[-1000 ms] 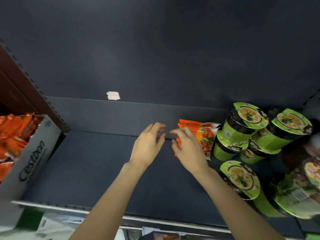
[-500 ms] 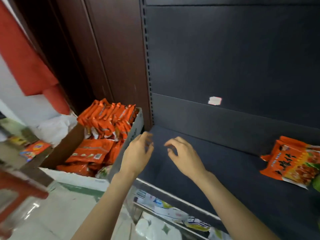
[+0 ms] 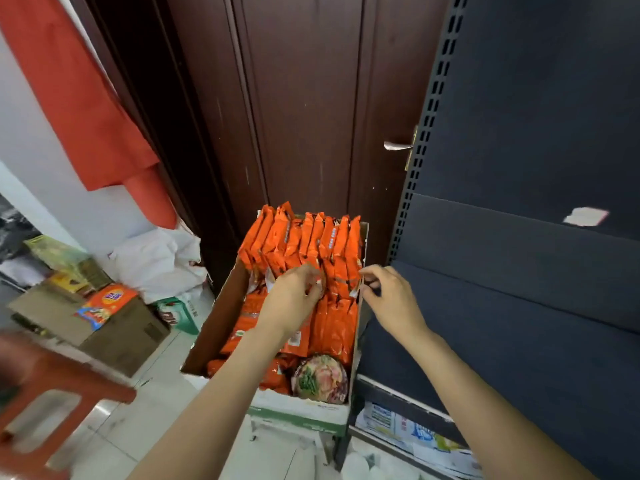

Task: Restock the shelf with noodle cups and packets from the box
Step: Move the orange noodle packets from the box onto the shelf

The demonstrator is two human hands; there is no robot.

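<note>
An open cardboard box [image 3: 207, 327] stands on the floor left of the dark shelf [image 3: 502, 341]. It holds a row of upright orange noodle packets [image 3: 332, 244], more packets lying flat, and one noodle cup [image 3: 318, 377] at its near end. My left hand [image 3: 294, 303] is over the row, its fingertips curled onto the top edges of the middle packets. My right hand [image 3: 394, 299] is at the right end of the row, with thumb and forefinger apart beside the last packet's edge. The shelf board to the right lies bare in this view.
A red plastic stool [image 3: 52, 393] is blurred at the lower left. Behind it sit a brown carton [image 3: 121, 337] and white bags [image 3: 159, 261]. A dark wooden door [image 3: 311, 116] stands behind the box. Packaged goods [image 3: 415, 434] fill the shelf level below.
Both hands left the packet placed on the shelf and swung left to the box. The view turned with them, so the green cups and the shelved packet are out of sight.
</note>
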